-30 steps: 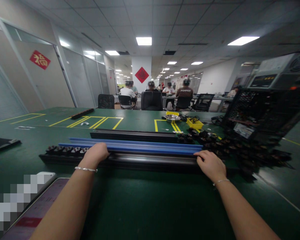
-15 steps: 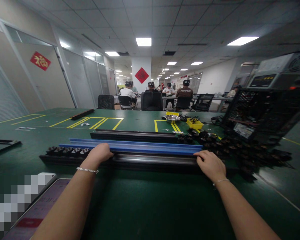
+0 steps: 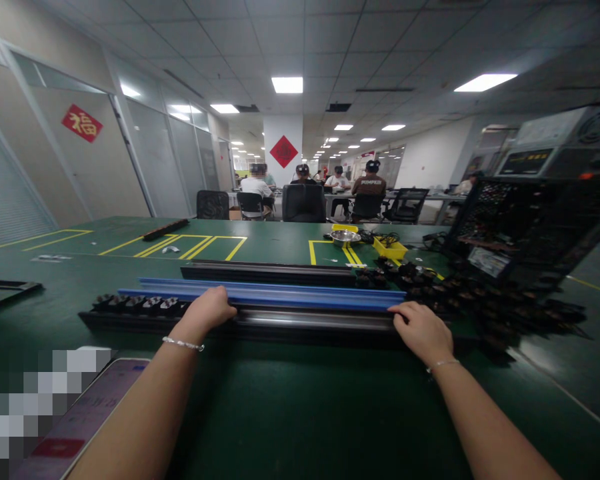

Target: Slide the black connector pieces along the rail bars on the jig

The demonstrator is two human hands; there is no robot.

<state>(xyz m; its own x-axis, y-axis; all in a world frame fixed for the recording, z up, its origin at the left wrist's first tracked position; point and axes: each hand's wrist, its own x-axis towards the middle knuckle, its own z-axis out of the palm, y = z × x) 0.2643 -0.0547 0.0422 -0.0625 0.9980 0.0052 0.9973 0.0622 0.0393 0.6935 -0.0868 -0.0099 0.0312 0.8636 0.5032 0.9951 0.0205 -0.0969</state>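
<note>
A long black rail (image 3: 310, 320) lies across the green table in front of me, with a row of small black parts (image 3: 135, 303) seated in its left end. A blue strip (image 3: 300, 294) runs along its far side. My left hand (image 3: 207, 310) rests on the rail left of the middle, fingers curled over its top. Over the rail's right end my right hand (image 3: 420, 330) curls too, its fingertips touching the blue strip. Both wrists wear thin bracelets.
A second black rail (image 3: 267, 271) lies just behind. A heap of loose black parts (image 3: 480, 297) spreads to the right below a black crate (image 3: 525, 223). A phone (image 3: 85, 420) lies near left. Yellow bins (image 3: 390, 248) and a metal bowl (image 3: 345, 235) stand further back. People sit at a far table.
My left hand has slid a short way to the right along the rail. The right hand and the rail have stayed in place.
</note>
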